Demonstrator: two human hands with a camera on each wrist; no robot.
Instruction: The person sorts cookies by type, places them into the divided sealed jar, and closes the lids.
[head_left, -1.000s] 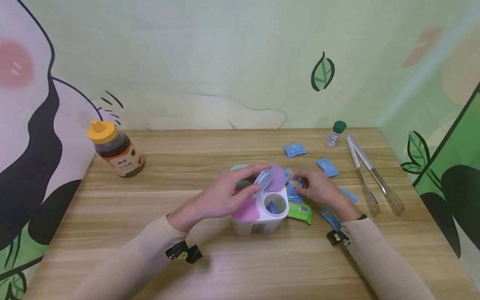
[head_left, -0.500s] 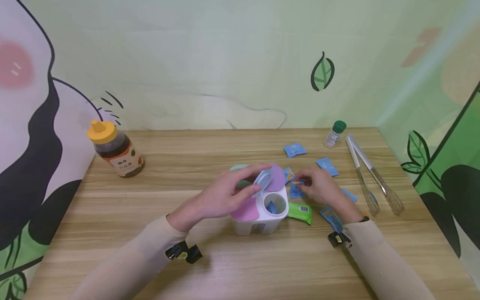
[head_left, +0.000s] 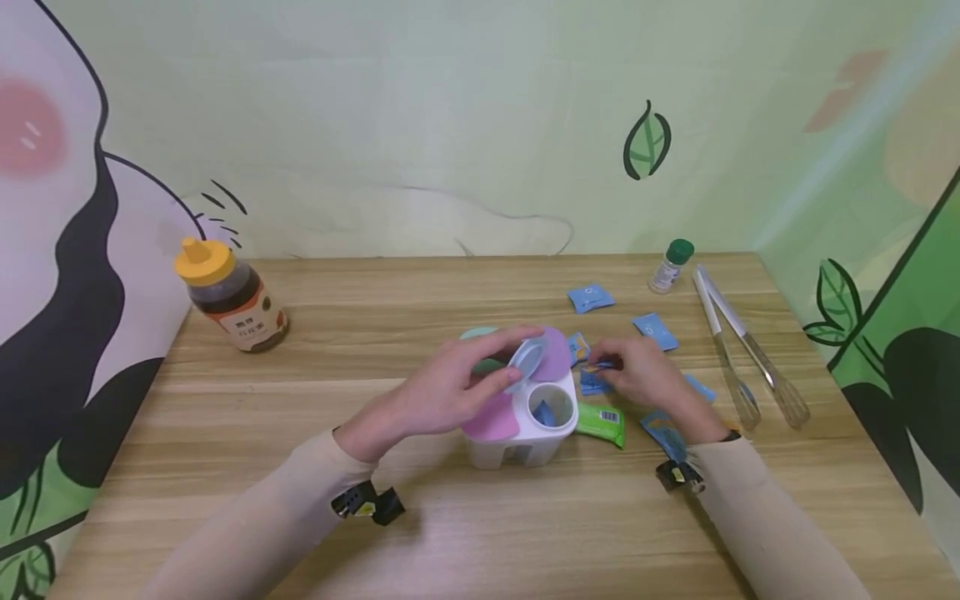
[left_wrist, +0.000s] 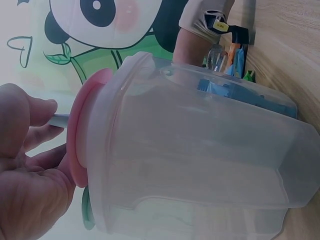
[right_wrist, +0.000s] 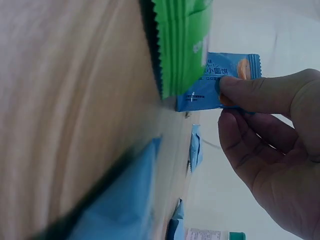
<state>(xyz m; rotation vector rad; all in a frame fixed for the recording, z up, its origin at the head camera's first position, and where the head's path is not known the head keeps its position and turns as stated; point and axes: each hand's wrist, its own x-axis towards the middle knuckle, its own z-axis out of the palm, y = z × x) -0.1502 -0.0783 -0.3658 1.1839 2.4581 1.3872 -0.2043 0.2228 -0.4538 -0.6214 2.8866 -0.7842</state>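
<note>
Two bare hands meet around a squarish white container on the wood-grain surface. The left hand reaches over its top, thumb and fingers pinching the pale-blue lid, which stands tilted up beside a round open compartment. A blue packet lies inside that compartment. A pink lid, a purple lid and a green lid, partly hidden by the hand, cover the other corners.

Just right of the container, the right hand has thumb and forefinger closed on one corner of a printed blue snack packet, its other fingers bent in below. Whether this packet touches the surface is not clear. Next to it, near the container's wall, lies a green packet. More blue packets are scattered around: one by the container, one farther back, one behind the right hand, one beyond the wrist and one nearer the sleeve.

A green-capped seasoning bottle stands at the back, beside metal tongs. Well apart on the left stands a yellow-capped honey jar.
</note>
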